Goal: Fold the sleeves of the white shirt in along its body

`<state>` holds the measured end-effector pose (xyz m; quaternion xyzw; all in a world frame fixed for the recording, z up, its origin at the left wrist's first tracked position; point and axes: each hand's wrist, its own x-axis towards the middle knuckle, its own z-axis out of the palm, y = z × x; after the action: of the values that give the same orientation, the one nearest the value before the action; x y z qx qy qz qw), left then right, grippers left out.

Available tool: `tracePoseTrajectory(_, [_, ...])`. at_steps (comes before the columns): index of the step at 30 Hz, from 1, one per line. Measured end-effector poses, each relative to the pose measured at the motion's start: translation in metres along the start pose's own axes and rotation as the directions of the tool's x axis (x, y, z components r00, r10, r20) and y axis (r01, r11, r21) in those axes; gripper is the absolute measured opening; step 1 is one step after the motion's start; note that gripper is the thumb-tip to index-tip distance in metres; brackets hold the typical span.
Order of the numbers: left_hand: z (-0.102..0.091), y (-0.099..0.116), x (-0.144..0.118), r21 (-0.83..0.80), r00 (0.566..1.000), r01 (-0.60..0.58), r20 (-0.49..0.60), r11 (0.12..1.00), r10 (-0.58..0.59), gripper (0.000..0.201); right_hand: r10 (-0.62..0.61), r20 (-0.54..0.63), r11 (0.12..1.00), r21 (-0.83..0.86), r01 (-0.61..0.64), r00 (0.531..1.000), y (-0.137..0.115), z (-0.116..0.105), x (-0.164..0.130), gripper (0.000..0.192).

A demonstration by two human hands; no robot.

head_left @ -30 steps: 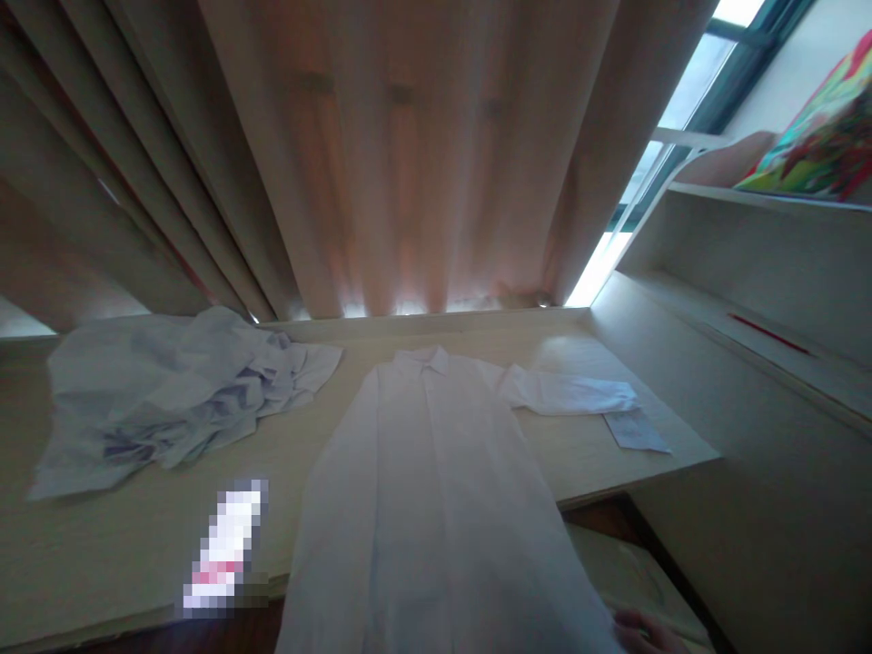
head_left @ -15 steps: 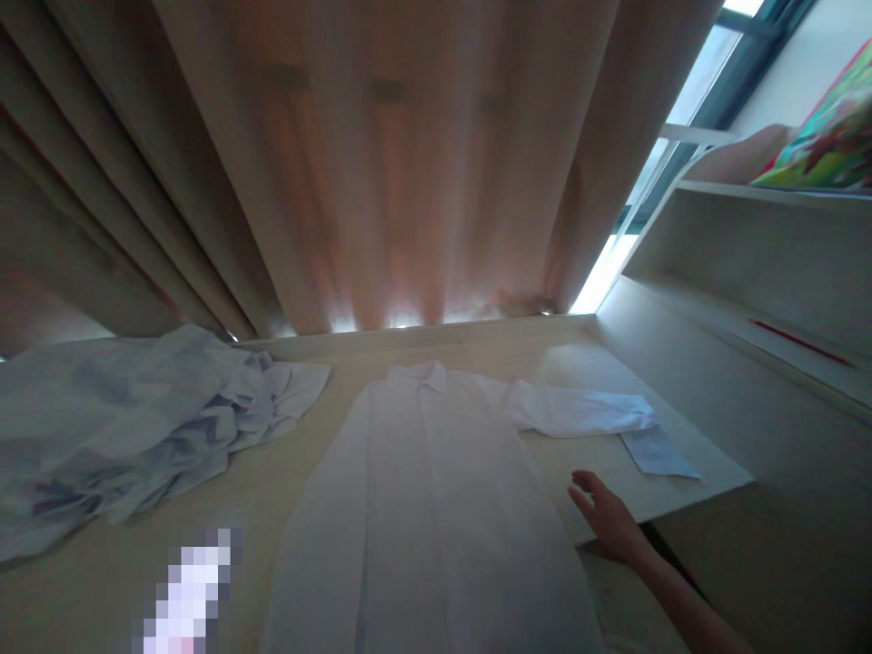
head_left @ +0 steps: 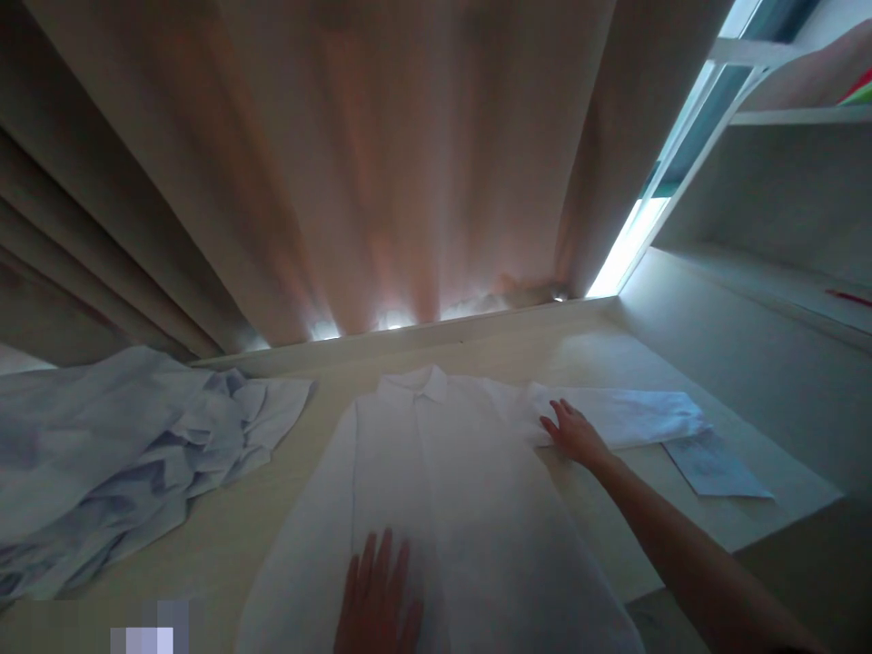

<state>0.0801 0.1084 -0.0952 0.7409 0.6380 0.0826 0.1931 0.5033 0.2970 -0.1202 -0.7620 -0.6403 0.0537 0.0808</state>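
A white collared shirt [head_left: 436, 490] lies flat and face up on a pale wooden table [head_left: 286, 472], its collar toward the curtain. My left hand [head_left: 378, 599] rests flat on the shirt's lower front, fingers spread. My right hand [head_left: 574, 433] is stretched out and touches the shirt's right sleeve [head_left: 627, 418] near the shoulder, fingers apart. The sleeve extends sideways to the right. Neither hand grips anything.
A crumpled pile of pale blue-white clothes [head_left: 129, 454] lies at the left of the table. A sheet of paper [head_left: 715, 465] sits beyond the sleeve's cuff. A tan curtain [head_left: 381, 163] hangs behind. White shelving [head_left: 763, 191] rises at the right.
My right hand has moved forward from the table's near edge to the sleeve. My left hand has come into view on the shirt's front. The camera has moved closer.
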Motion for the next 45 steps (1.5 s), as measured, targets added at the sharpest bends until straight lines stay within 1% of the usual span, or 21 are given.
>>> tracePoseTrajectory(2, [0.01, 0.0, 0.032, 0.03, 1.0, -0.023, 0.004, 0.999, 0.023, 0.046, 0.014, 0.005, 1.0, -0.007, -0.014, 1.0, 0.004, 0.01, 0.006, 0.061])
tracePoseTrajectory(3, [0.014, 0.0, 0.043, 0.046, 1.0, -0.029, 0.004, 0.999, 0.029, 0.049, 0.023, 0.007, 1.0, -0.012, -0.023, 1.0, 0.006, 0.015, 0.007, 0.063])
tracePoseTrajectory(4, [0.017, -0.002, 0.052, 0.062, 0.999, -0.033, 0.005, 0.998, 0.032, 0.05, 0.037, 0.007, 0.999, -0.019, -0.037, 0.999, 0.008, 0.019, 0.006, 0.064])
tracePoseTrajectory(6, [0.024, -0.007, 0.061, 0.092, 1.0, -0.031, 0.004, 0.995, 0.031, 0.05, 0.077, 0.013, 0.996, -0.044, -0.076, 0.997, 0.012, 0.027, 0.003, 0.066])
tracePoseTrajectory(9, [0.031, -0.015, 0.059, 0.13, 1.0, -0.023, 0.0, 0.991, 0.023, 0.051, 0.164, 0.032, 0.983, -0.088, -0.161, 0.986, 0.014, 0.034, -0.006, 0.071])
tracePoseTrajectory(13, [0.037, -0.026, 0.052, 0.163, 0.999, -0.04, -0.019, 0.986, 0.043, 0.052, 0.27, 0.044, 0.956, -0.13, -0.263, 0.962, 0.009, 0.034, -0.016, 0.078])
tracePoseTrajectory(17, [0.044, -0.032, 0.051, 0.202, 0.996, -0.049, -0.062, 0.978, 0.062, 0.054, 0.32, 0.02, 0.933, -0.181, -0.312, 0.947, -0.001, 0.027, -0.02, 0.076])
tracePoseTrajectory(20, [0.049, -0.034, 0.051, 0.239, 0.992, -0.042, -0.103, 0.97, 0.068, 0.054, 0.328, -0.023, 0.918, -0.226, -0.325, 0.944, -0.008, 0.021, -0.021, 0.074])
tracePoseTrajectory(22, [0.051, -0.033, 0.054, 0.261, 0.989, -0.04, -0.129, 0.964, 0.076, 0.054, 0.286, -0.081, 0.92, -0.255, -0.297, 0.955, -0.016, 0.019, -0.022, 0.07])
tracePoseTrajectory(23, [0.052, -0.032, 0.058, 0.271, 0.987, -0.038, -0.143, 0.962, 0.079, 0.054, 0.236, -0.113, 0.929, -0.265, -0.258, 0.965, -0.021, 0.019, -0.024, 0.068])
tracePoseTrajectory(25, [0.051, -0.03, 0.072, 0.287, 0.982, -0.034, -0.167, 0.957, 0.085, 0.055, 0.096, -0.145, 0.952, -0.276, -0.134, 0.985, -0.035, 0.02, -0.032, 0.064])
tracePoseTrajectory(27, [0.046, -0.028, 0.095, 0.297, 0.978, -0.019, -0.193, 0.955, 0.08, 0.056, -0.056, -0.13, 0.965, -0.26, 0.021, 0.99, -0.053, 0.024, -0.042, 0.061])
tracePoseTrajectory(30, [0.031, -0.03, 0.138, 0.353, 0.97, 0.029, -0.235, 0.935, 0.059, 0.057, -0.234, -0.091, 0.957, -0.199, 0.212, 0.968, -0.083, 0.032, -0.056, 0.059])
tracePoseTrajectory(33, [0.013, -0.042, 0.174, 0.429, 0.958, 0.076, -0.283, 0.9, 0.054, 0.057, -0.351, -0.058, 0.929, -0.145, 0.34, 0.935, -0.11, 0.04, -0.057, 0.058])
tracePoseTrajectory(35, [0.006, -0.054, 0.188, 0.446, 0.952, 0.092, -0.301, 0.89, 0.052, 0.057, -0.393, -0.034, 0.915, -0.119, 0.386, 0.919, -0.125, 0.044, -0.052, 0.059])
tracePoseTrajectory(37, [0.005, -0.065, 0.193, 0.444, 0.954, 0.096, -0.298, 0.891, 0.046, 0.059, -0.411, -0.012, 0.908, -0.096, 0.408, 0.912, -0.137, 0.049, -0.045, 0.06])
tracePoseTrajectory(42, [0.017, -0.079, 0.187, 0.438, 0.959, 0.115, -0.283, 0.892, 0.016, 0.062, -0.423, 0.056, 0.904, -0.041, 0.425, 0.904, -0.162, 0.064, -0.042, 0.067])
tracePoseTrajectory(45, [0.018, -0.087, 0.186, 0.44, 0.962, 0.126, -0.273, 0.889, -0.001, 0.064, -0.401, 0.094, 0.912, -0.049, 0.407, 0.911, -0.173, 0.071, -0.045, 0.071])
